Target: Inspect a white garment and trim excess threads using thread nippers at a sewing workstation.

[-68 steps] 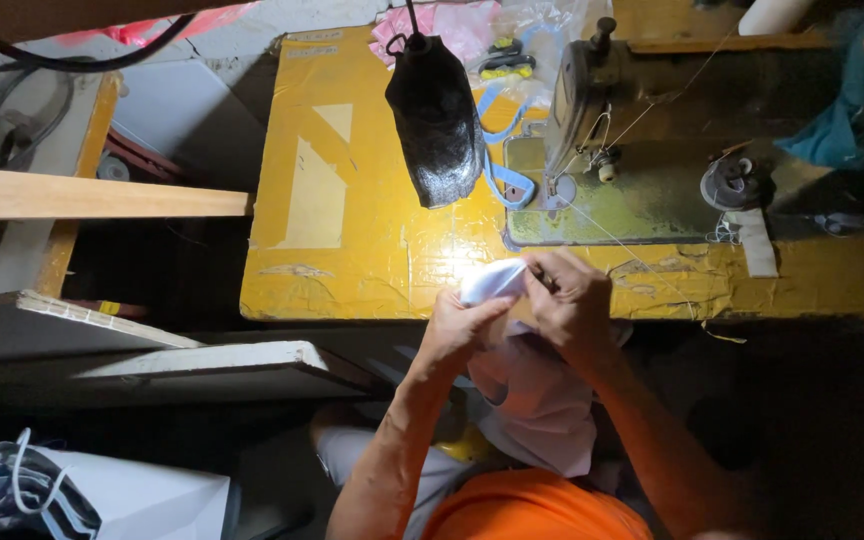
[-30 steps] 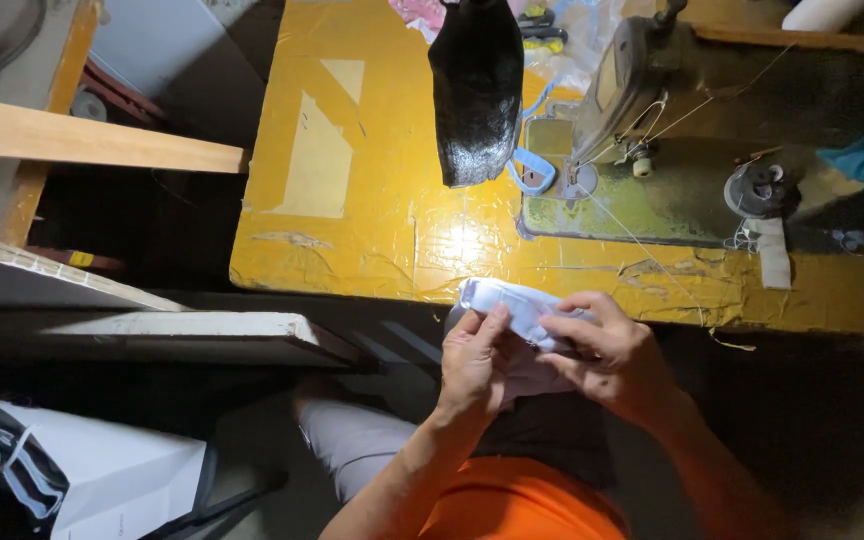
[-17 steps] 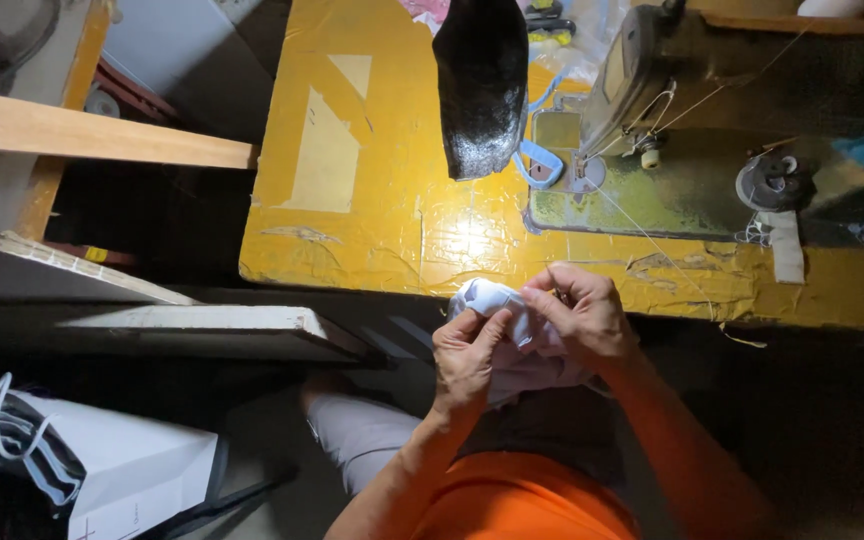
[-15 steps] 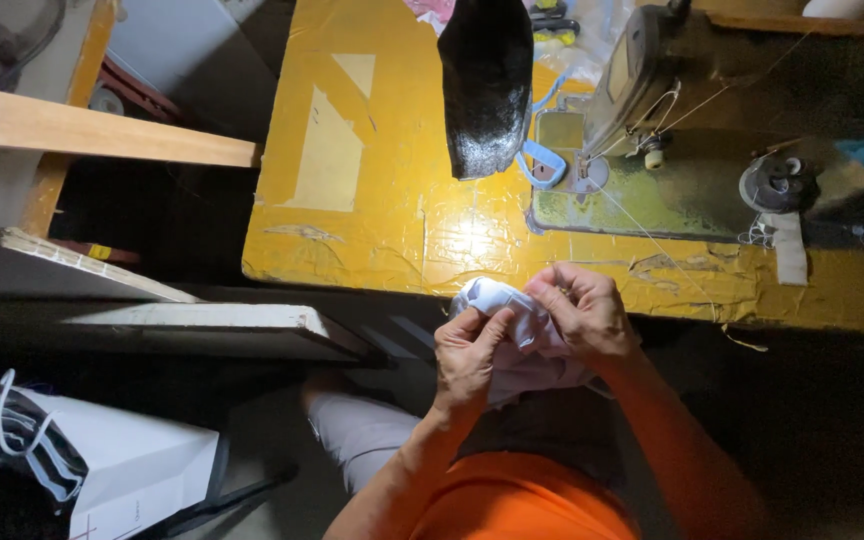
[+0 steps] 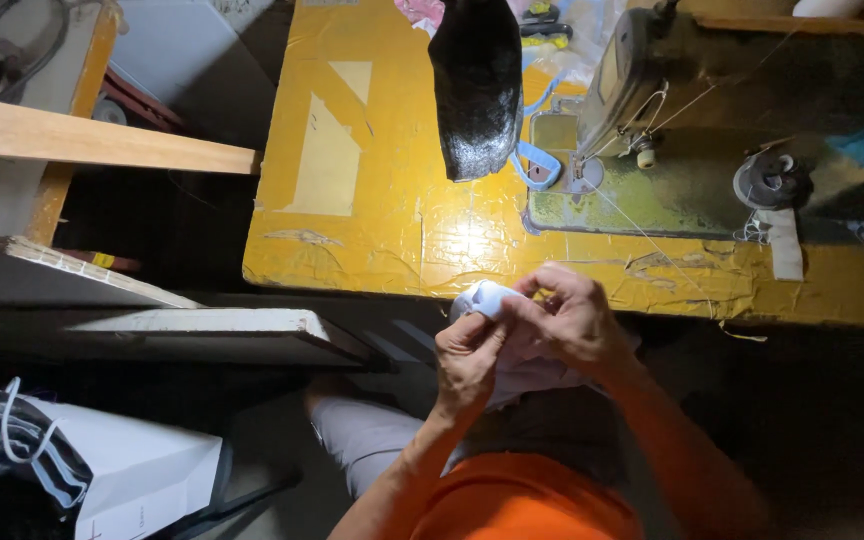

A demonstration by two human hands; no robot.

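Here, the biggest thing is the yellow counter point(image 5: 372, 200), shiny and patched with tape, which lies just past the hands. On it, beyond the right hand, stands an old grey-green metal sewing machine point(image 5: 652, 130) with thin thread running across it. A black shiny lamp hood point(image 5: 475, 85) hangs over the counter, beyond the left hand, and a bright spot of light falls on the counter under it. Far off to the left of the hands, a long bare wooden plank point(image 5: 102, 145) sticks out, and lower down there is a white paper bag point(image 5: 142, 475) with grey cloth and cords poking out of it. Below the hands are the person's orange top point(image 5: 522, 500) and pale grey trousers point(image 5: 367, 445). A light blue plastic loop point(image 5: 537, 165) lies on the counter between the lamp hood and the sewing machine.

Both hands are close together at the near edge of the counter, over the person's lap. The left hand point(image 5: 467, 355) pinches a small piece of white cloth point(image 5: 487, 300) from below, with its fingers closed on it. The right hand point(image 5: 572, 320) is curled over the same cloth from the other side, its fingertips pressing on the top. The cloth is bunched between the two hands, and more of it hangs down under them.
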